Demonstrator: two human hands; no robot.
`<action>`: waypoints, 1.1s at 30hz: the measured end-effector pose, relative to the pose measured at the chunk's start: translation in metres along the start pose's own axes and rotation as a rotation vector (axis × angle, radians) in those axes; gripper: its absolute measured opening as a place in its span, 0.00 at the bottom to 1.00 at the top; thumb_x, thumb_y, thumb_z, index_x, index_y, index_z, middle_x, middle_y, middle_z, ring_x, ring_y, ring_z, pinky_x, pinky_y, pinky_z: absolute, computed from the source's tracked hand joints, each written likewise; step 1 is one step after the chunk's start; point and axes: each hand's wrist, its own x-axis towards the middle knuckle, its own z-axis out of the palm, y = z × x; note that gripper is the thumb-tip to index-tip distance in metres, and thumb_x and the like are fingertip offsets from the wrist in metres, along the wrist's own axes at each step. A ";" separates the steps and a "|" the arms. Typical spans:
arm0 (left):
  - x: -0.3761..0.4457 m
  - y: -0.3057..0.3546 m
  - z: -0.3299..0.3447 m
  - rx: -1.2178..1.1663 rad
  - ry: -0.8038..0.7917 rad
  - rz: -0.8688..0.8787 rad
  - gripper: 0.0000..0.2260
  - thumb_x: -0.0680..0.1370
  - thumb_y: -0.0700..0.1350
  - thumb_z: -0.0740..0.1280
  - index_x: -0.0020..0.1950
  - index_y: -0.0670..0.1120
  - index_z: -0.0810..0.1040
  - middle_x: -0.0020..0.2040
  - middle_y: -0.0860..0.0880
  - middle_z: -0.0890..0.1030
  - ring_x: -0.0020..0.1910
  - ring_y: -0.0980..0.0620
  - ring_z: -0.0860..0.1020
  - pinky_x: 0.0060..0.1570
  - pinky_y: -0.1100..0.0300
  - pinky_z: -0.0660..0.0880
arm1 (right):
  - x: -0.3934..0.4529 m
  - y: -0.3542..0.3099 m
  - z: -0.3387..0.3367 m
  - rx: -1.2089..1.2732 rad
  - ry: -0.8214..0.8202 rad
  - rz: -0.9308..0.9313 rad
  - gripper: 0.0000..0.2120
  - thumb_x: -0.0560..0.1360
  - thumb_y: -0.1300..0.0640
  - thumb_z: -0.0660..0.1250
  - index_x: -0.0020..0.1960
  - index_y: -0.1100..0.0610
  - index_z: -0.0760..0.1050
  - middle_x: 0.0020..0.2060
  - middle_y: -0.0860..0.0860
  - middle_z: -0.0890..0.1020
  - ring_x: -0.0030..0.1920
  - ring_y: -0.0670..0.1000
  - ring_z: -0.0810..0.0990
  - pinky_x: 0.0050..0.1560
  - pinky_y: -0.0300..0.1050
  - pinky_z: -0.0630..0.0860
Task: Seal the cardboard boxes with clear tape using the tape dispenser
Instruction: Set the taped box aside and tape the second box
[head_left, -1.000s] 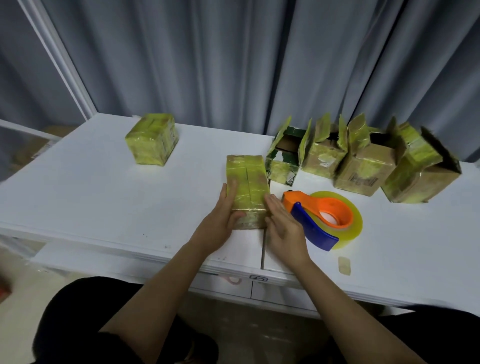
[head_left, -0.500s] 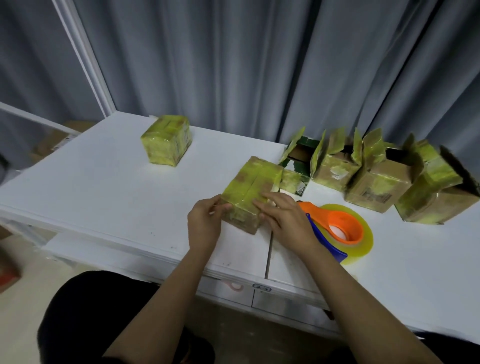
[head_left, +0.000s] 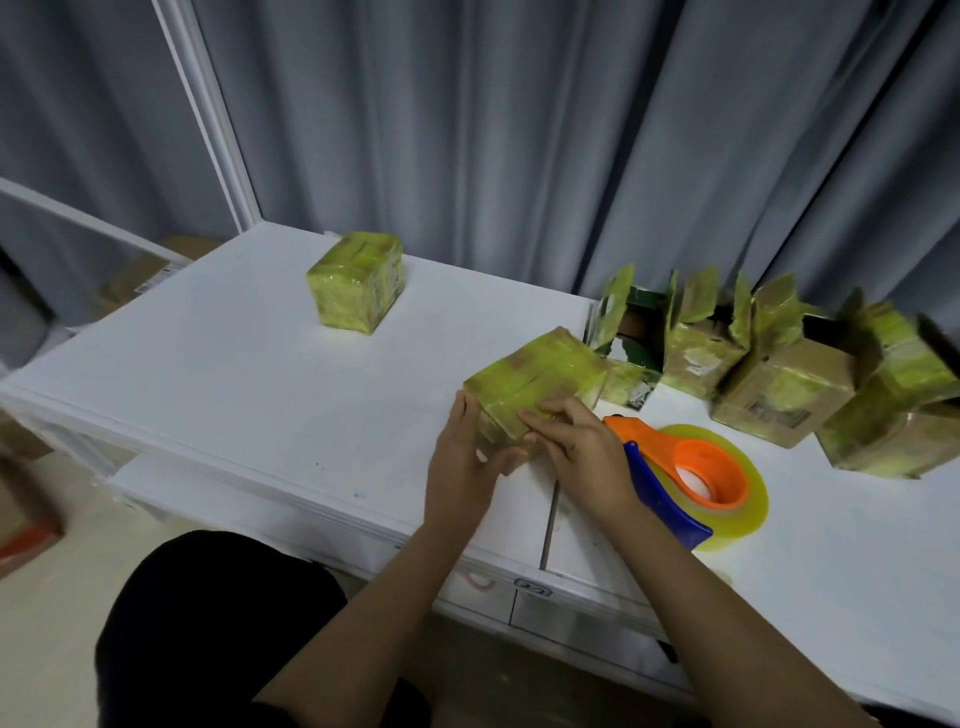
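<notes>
**Taped box held at the table's near edge, dispenser lying beside it**

A small cardboard box wrapped in yellowish tape (head_left: 535, 382) is seen on the white table (head_left: 249, 374), near the front edge, turned at an angle to that edge. It is gripped from its near left side by the left hand (head_left: 460, 462), the thumb curled under the near corner and the fingers laid up the side. The right hand (head_left: 576, 447) is laid over the near right face, its fingers bent and pressed onto the tape; the lower part of the box is hidden by both hands.

The tape dispenser (head_left: 691, 478), orange with a blue handle and a roll of clear yellowish tape, is found lying flat just right of the right hand, not held. Its near end is partly covered by the right wrist.

Behind the held box a row of open boxes (head_left: 769, 384) is noted along the back of the table, flaps raised, standing close together; the leftmost one, with green inside, is just beside the held box, and whether they touch cannot be told. A second sealed box (head_left: 358, 283) is set well apart at the far left of the table.

Grey curtains (head_left: 519, 130) are hung behind the table. A seam (head_left: 550, 499) between two tabletop panels is visible under the right forearm. Brown cartons (head_left: 21, 499) are glimpsed on the floor at the left.
</notes>
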 end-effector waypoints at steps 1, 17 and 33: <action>0.003 -0.001 -0.003 -0.078 0.013 -0.008 0.35 0.65 0.59 0.75 0.68 0.49 0.69 0.65 0.50 0.73 0.60 0.51 0.75 0.50 0.57 0.78 | 0.000 0.000 0.000 0.003 0.001 -0.007 0.14 0.72 0.61 0.68 0.57 0.55 0.82 0.51 0.55 0.82 0.51 0.47 0.76 0.47 0.36 0.74; -0.004 0.017 -0.017 -0.028 -0.036 -0.005 0.27 0.74 0.42 0.63 0.74 0.47 0.62 0.54 0.55 0.79 0.49 0.53 0.79 0.44 0.61 0.72 | 0.001 -0.008 0.005 -0.028 0.009 0.087 0.12 0.73 0.61 0.72 0.56 0.51 0.82 0.51 0.51 0.81 0.46 0.45 0.78 0.42 0.43 0.77; 0.045 0.018 -0.067 0.461 -0.400 0.097 0.35 0.75 0.60 0.65 0.77 0.51 0.55 0.78 0.48 0.53 0.76 0.46 0.54 0.71 0.56 0.55 | 0.015 -0.005 -0.031 -0.056 0.089 0.223 0.19 0.75 0.69 0.62 0.61 0.54 0.80 0.58 0.49 0.78 0.58 0.51 0.72 0.59 0.44 0.69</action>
